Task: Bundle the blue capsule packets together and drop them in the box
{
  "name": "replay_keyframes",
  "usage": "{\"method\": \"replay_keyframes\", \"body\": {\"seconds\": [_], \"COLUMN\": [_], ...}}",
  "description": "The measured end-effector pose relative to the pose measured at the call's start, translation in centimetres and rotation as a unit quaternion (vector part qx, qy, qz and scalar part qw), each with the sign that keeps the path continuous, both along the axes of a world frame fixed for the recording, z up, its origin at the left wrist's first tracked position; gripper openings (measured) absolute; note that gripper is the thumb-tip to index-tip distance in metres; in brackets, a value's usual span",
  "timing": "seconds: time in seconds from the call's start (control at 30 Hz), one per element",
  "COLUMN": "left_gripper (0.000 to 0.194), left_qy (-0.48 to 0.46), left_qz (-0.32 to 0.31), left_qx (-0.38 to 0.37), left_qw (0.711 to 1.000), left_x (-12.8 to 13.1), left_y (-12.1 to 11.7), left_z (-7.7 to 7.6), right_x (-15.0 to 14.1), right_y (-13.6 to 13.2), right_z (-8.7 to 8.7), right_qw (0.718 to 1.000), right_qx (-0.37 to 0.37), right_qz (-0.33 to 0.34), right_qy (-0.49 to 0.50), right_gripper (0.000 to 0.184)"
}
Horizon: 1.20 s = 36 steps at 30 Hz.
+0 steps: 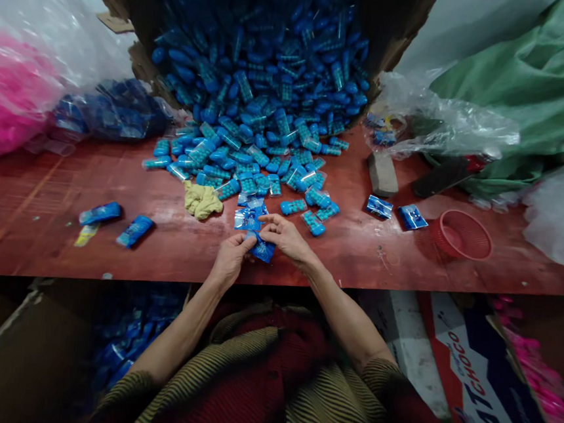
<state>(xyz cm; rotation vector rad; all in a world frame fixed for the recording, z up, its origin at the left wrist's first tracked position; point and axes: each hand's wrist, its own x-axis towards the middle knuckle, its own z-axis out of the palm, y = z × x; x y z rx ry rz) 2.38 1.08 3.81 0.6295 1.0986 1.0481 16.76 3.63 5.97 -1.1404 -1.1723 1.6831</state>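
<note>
Both hands meet at the front edge of a red-brown table (39, 216). My left hand (231, 256) and my right hand (284, 237) pinch the same small blue packet (263, 249) between their fingers. Just beyond it lies another clear-and-blue packet (248, 218). A big heap of blue plastic pieces in small clear bags (262, 104) spills from a tipped cardboard box (147, 2) toward my hands. A crumpled yellow cloth (202, 200) lies left of the packets.
Two blue packets (135, 230) lie at the left, two more (395, 211) at the right beside a small red basket (462, 235). A pink-filled plastic bag (5, 102) sits far left, green sheeting (535, 82) far right. A box of blue pieces (127, 336) stands under the table.
</note>
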Motion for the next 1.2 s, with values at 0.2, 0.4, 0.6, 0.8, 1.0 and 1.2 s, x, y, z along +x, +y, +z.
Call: {"method": "replay_keyframes", "body": {"seconds": [0.2, 0.4, 0.6, 0.8, 1.0, 1.2], "left_gripper": [0.029, 0.024, 0.017, 0.021, 0.020, 0.022], "left_qy": [-0.067, -0.122, -0.168, -0.176, -0.183, -0.177], "left_qz": [-0.025, 0.013, 0.056, 0.062, 0.059, 0.058], "left_qx": [-0.057, -0.078, -0.217, -0.235, -0.226, -0.223], "left_qw": [0.996, 0.989, 0.960, 0.954, 0.955, 0.957], "left_x": [-0.2, 0.3, 0.4, 0.6, 0.2, 0.6], "left_y": [-0.3, -0.3, -0.3, -0.5, -0.6, -0.3], "left_z": [0.5, 0.3, 1.3, 2.0, 1.8, 1.5], "right_x": [-0.3, 0.0, 2.0, 3.6, 4.4, 4.3], "right_y": [0.2, 0.2, 1.1, 3.6, 4.7, 2.5], "right_z": [-0.3, 0.2, -0.2, -0.5, -1.3, -0.1], "right_qw": [0.997, 0.998, 0.941, 0.736, 0.711, 0.831], "right_qx": [0.035, 0.035, 0.182, 0.223, 0.208, 0.213], "right_qz": [-0.039, -0.034, -0.068, 0.012, 0.092, 0.000], "right_qy": [-0.055, -0.039, -0.275, -0.639, -0.666, -0.514], "right_gripper": [0.023, 0.021, 0.025, 0.043, 0.028, 0.039]}}
